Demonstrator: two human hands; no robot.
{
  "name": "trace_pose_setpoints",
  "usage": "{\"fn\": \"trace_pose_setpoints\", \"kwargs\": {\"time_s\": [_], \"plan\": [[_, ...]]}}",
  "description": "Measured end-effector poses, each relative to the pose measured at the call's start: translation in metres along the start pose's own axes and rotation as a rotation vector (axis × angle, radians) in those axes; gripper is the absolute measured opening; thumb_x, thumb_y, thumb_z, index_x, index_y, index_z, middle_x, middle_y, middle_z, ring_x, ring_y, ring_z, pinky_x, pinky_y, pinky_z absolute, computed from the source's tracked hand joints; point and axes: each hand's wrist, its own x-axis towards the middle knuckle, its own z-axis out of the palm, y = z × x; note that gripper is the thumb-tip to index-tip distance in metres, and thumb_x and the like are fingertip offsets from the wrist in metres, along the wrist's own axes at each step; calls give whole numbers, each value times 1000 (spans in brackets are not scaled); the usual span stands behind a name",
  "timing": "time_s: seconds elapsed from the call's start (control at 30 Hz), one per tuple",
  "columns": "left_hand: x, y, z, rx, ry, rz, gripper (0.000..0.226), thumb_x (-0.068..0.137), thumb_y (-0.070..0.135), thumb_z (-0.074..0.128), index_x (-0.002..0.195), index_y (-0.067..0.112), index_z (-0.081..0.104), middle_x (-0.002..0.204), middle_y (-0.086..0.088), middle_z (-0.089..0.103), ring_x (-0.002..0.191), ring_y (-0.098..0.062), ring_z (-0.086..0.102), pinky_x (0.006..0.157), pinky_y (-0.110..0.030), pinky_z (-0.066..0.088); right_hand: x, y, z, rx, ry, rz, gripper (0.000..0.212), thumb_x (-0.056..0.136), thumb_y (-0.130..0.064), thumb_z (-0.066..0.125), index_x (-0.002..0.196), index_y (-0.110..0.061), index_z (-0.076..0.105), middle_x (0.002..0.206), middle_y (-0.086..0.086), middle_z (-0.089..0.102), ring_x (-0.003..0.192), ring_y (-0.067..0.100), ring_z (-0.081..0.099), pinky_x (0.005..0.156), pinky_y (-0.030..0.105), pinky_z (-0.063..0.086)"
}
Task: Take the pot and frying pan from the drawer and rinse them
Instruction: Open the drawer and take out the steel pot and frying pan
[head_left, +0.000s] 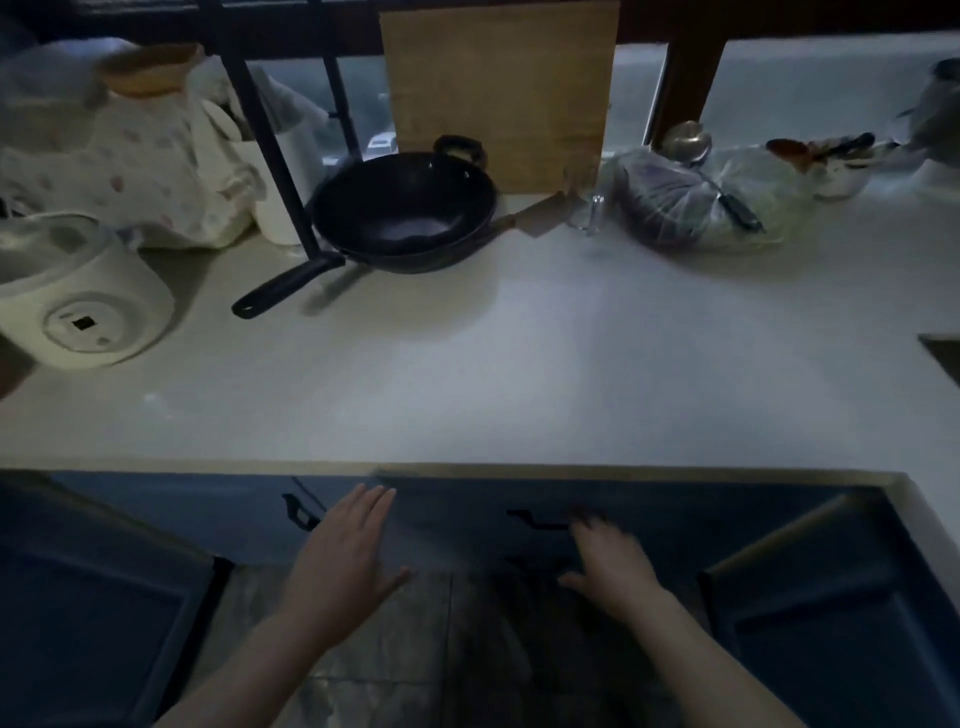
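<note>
You're only partway — a black frying pan (402, 213) already sits on the desk (519, 364), but your left hand (340, 556) is flat, open and empty, your right hand (610, 558) reaches half-curled toward the drawer handle (537, 521), no pot shows, and rinsing remains.

At upper centre of the frame, a matt, grainy wooden board (501, 93) leans behind a dark wok (402, 210) with a dull sheen. The pale countertop (519, 364) looks smooth and matt. At left, the white cooker (78, 301) looks like smooth plastic; a metal ladle (688, 140) shines at upper right.
</note>
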Motion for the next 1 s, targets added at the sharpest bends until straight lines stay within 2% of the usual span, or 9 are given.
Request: {"fn": "trace_pose_setpoints", "kwargs": {"time_s": [0.07,0.2,0.3,0.37,0.5,0.6,0.77,0.9,1.0], "plan": [[6,-2,12,4,-27,-6,89,77,75,30,126,9,61,127,-4,63,117,-22,60,97,-36,49,23,2,15,33,-34,28,87,83,-47,68,152,-20,22,150,8,39,129,29,46,102,38,43],[7,-3,27,-17,-79,-41,89,77,75,32,130,9,57,131,-3,59,122,-21,55,104,-28,26,62,8,47,71,-77,42,93,83,-54,62,155,-22,14,157,9,28,136,30,40,108,42,39],[6,-4,30,-29,-130,-69,88,78,76,31,131,10,56,132,-3,59,125,-18,46,106,-26,21,77,12,61,62,-94,28,92,86,-54,60,156,-20,11,160,8,24,141,29,34,113,43,33],[5,-4,30,-18,-145,-82,88,81,77,27,133,11,54,133,-2,58,126,-18,48,108,-25,16,81,15,64,37,-115,26,92,88,-52,58,156,-17,8,162,8,17,145,29,26,116,42,27],[3,-3,34,34,-116,-108,91,79,79,24,137,14,50,137,0,55,127,-18,51,110,-27,30,84,17,72,34,-135,24,90,89,-50,59,156,-19,8,162,8,16,146,30,24,119,46,22],[2,1,37,44,-81,-102,92,78,78,26,140,13,47,139,-2,53,130,-20,49,106,-34,30,82,16,81,73,-117,43,87,88,-48,60,155,-20,13,160,7,21,142,31,31,114,47,30],[-3,10,37,34,-17,-66,93,80,78,32,146,14,37,148,-2,42,139,-19,35,115,-27,16,77,17,87,108,-108,37,91,84,-45,68,154,-20,16,158,6,24,136,30,40,102,41,46],[-11,17,33,-30,6,-44,94,80,75,39,152,18,20,157,2,25,146,-15,16,114,-25,3,62,16,102,99,-85,46,90,82,-44,69,153,-20,20,155,7,28,133,28,43,100,39,47],[-19,20,31,-46,24,-43,98,75,79,27,152,18,21,157,2,26,146,-15,16,115,-26,5,44,13,111,45,-95,54,93,81,-42,70,154,-19,17,157,7,23,133,28,43,103,39,46]]}}
